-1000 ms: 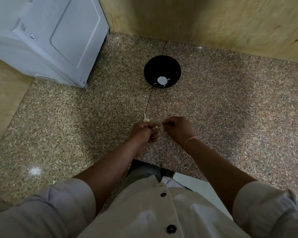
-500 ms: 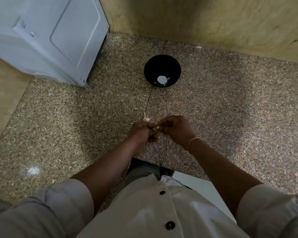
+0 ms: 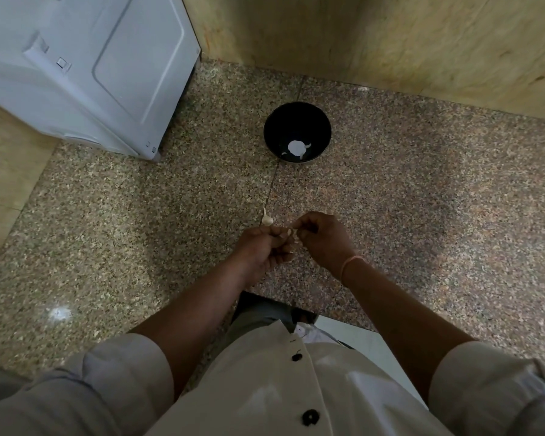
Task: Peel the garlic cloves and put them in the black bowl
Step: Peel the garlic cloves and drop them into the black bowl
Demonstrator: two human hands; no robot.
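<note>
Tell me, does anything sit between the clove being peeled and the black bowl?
Only a small piece of garlic, lying just beyond the left hand, slightly left of the line to the bowl. The clove, which the right hand also pinches, could probably pass above it.

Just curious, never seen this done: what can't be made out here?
Head view only.
The clove: mostly hidden by the fingers of the left hand and right hand; skin left, unclear.
White patch in the black bowl: too small to tell cloves from glare.
Garlic piece on the floor: too small to tell if peeled.
White appliance: cut off by frame edges.
</note>
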